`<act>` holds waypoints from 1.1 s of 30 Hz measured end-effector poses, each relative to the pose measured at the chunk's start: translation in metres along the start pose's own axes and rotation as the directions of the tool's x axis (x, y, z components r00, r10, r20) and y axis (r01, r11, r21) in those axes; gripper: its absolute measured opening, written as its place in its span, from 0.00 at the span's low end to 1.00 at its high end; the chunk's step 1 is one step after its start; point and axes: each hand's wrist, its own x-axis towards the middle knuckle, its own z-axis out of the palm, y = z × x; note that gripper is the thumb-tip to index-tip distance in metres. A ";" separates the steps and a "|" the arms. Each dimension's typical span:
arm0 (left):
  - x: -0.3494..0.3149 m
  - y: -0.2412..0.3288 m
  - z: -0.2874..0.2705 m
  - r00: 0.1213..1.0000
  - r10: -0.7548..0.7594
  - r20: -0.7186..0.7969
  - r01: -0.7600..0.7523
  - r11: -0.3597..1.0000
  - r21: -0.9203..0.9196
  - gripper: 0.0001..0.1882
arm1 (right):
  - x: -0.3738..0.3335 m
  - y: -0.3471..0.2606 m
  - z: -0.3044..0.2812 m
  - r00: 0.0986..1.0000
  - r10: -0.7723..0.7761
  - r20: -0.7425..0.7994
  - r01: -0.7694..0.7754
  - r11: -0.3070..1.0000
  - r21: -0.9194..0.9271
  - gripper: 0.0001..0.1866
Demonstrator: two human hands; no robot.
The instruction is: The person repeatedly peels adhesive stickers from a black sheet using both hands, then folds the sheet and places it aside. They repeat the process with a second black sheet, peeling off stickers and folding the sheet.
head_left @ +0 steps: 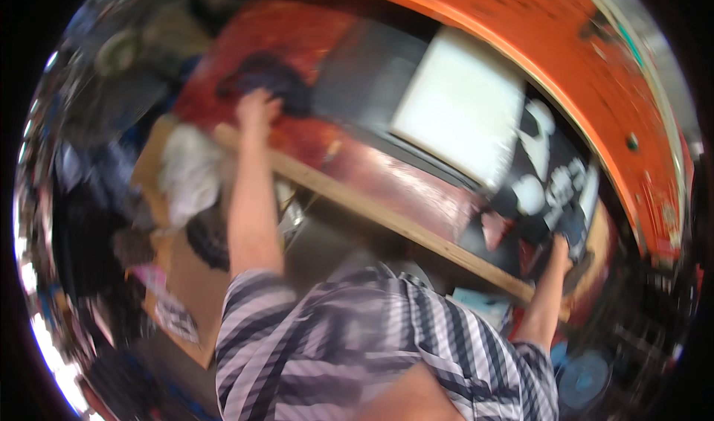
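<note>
My left hand (259, 108) reaches to the far left of the red tabletop (357, 149). Its fingers look closed on the near edge of a dark, crumpled cloth (271, 79), though motion blurs them. At the table's right end, my right hand (563, 247) is against a dark bundle (571, 224); its fingers are hidden or smeared. Beside that hand lie black pieces with white shapes (529, 195). A white rectangular panel (462, 101) rests in the middle, next to a dark grey flat sheet (368, 71).
An orange beam or panel (520, 15) runs along the table's far side. A pale wooden strip (387, 216) edges the near side. Cardboard (195, 294) and whitish cloth (190, 172) are at the left. A blue round thing (584, 380) stands low at the right.
</note>
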 end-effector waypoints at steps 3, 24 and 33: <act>-0.003 0.013 -0.002 0.978 0.200 0.056 -0.204 0.977 0.067 0.11 | -0.018 -0.036 -0.015 0.999 -0.018 -0.031 0.017 1.000 -0.019 0.21; -0.195 -0.051 0.040 0.852 0.027 0.523 -0.112 0.985 0.133 0.16 | -0.154 -0.143 -0.181 0.843 -0.439 0.310 0.387 0.896 0.217 0.21; -0.381 -0.094 0.189 0.379 -0.334 0.863 0.172 0.942 0.289 0.36 | -0.247 0.000 -0.318 0.826 -0.194 0.529 -0.056 0.906 0.420 0.21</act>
